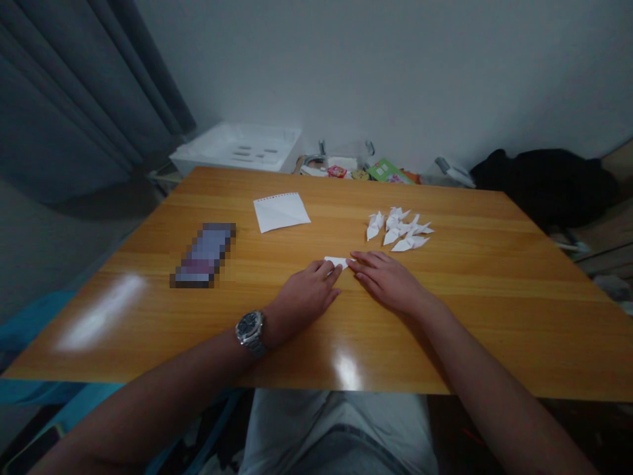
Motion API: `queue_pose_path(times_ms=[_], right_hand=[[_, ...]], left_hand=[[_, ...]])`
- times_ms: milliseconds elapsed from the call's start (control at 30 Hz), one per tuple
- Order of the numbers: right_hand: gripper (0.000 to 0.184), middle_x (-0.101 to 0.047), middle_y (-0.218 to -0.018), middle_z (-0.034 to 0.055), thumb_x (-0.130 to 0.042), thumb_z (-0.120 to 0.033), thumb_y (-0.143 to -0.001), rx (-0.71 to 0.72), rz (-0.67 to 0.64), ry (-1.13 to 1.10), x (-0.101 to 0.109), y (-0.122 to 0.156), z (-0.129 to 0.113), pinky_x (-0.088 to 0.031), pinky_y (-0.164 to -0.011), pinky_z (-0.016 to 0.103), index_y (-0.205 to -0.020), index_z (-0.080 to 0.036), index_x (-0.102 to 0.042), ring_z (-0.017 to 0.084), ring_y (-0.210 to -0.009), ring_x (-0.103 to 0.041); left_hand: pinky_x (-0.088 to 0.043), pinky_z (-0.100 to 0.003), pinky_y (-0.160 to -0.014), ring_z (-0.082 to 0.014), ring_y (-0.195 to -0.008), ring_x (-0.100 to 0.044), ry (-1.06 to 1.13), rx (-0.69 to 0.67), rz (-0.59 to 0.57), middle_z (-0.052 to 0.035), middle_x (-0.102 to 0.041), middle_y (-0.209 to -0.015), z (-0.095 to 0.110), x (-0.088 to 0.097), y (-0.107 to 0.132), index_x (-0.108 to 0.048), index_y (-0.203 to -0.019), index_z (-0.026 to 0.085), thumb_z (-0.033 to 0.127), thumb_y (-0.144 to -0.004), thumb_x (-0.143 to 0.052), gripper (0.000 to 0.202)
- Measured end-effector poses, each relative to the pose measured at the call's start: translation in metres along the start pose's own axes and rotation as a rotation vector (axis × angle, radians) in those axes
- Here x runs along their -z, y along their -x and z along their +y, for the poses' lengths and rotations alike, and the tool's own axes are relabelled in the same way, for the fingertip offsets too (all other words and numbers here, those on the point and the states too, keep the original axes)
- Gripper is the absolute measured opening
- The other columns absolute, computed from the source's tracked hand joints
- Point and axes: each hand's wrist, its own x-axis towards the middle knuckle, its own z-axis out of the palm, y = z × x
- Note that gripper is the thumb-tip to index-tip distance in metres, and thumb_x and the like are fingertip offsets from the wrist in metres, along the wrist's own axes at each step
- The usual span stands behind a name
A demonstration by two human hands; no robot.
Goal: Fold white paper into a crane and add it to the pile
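Note:
A small folded piece of white paper lies on the wooden table, partly hidden under fingers. My left hand, with a metal watch at the wrist, holds the paper down with bent fingers. From the other side, my right hand rests flat with its fingers stretched out, the tips touching the paper's right end. Beyond the right hand sits a cluster of several white origami cranes. A larger sheet of white paper, with a perforated top edge and a crease, lies farther back to the left.
A phone-like rectangle, blurred by pixels, lies left on the table. Past the far edge stand a white plastic tray and assorted items, among them a green packet. A dark heap is at the right; the wall rises behind.

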Motion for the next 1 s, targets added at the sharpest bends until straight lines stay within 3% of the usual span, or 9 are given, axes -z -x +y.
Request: queue_pose_path(times_ms=[367, 533, 667, 800, 1000], right_hand=[[0.045, -0.049, -0.155, 0.0131, -0.037, -0.033, -0.107, -0.056, 0.023, 0.005, -0.011, 0.002, 0.018, -0.040, -0.118, 0.049, -0.142, -0.016, -0.060, 0.028, -0.142, -0.048], [0.050, -0.048, -0.157, 0.0111, -0.037, -0.036, -0.107, -0.032, 0.068, -0.037, -0.008, 0.000, 0.010, -0.038, -0.120, 0.048, -0.152, -0.019, -0.047, 0.025, -0.143, -0.047], [0.056, -0.040, -0.161, 0.0098, -0.039, -0.042, -0.106, 0.057, -0.013, -0.089, -0.011, -0.001, 0.000, -0.034, -0.123, 0.049, -0.158, -0.021, -0.038, 0.025, -0.149, -0.039], [0.062, -0.033, -0.164, 0.0117, -0.038, -0.049, -0.106, 0.056, -0.074, -0.092, -0.015, 0.000, -0.005, -0.029, -0.125, 0.048, -0.160, -0.019, -0.032, 0.025, -0.151, -0.033], [0.066, -0.029, -0.165, 0.0121, -0.037, -0.052, -0.105, 0.055, -0.090, -0.076, -0.012, 0.002, -0.006, -0.027, -0.125, 0.048, -0.161, -0.019, -0.027, 0.026, -0.153, -0.030]], left_hand=[[-0.050, -0.037, -0.099, -0.0273, -0.118, -0.054, -0.029, 0.000, 0.002, -0.0143, -0.058, -0.130, 0.000, 0.000, 0.001, -0.046, -0.145, 0.010, 0.036, -0.103, -0.051, 0.050], [-0.049, -0.038, -0.101, -0.0268, -0.118, -0.053, -0.017, -0.021, 0.020, -0.0138, -0.058, -0.131, -0.002, -0.001, 0.002, -0.045, -0.146, 0.010, 0.036, -0.103, -0.049, 0.050], [-0.048, -0.040, -0.102, -0.0277, -0.118, -0.053, -0.018, -0.031, 0.018, -0.0146, -0.058, -0.130, -0.002, -0.001, 0.001, -0.044, -0.147, 0.010, 0.036, -0.103, -0.048, 0.050], [-0.048, -0.040, -0.104, -0.0277, -0.121, -0.054, 0.010, -0.024, 0.014, -0.0149, -0.058, -0.132, -0.005, 0.000, 0.001, -0.043, -0.148, 0.011, 0.037, -0.103, -0.049, 0.053], [-0.049, -0.038, -0.107, -0.0252, -0.126, -0.057, 0.131, -0.036, -0.001, -0.0117, -0.061, -0.136, -0.014, 0.005, 0.005, -0.053, -0.139, 0.015, 0.042, -0.105, -0.046, 0.044]])
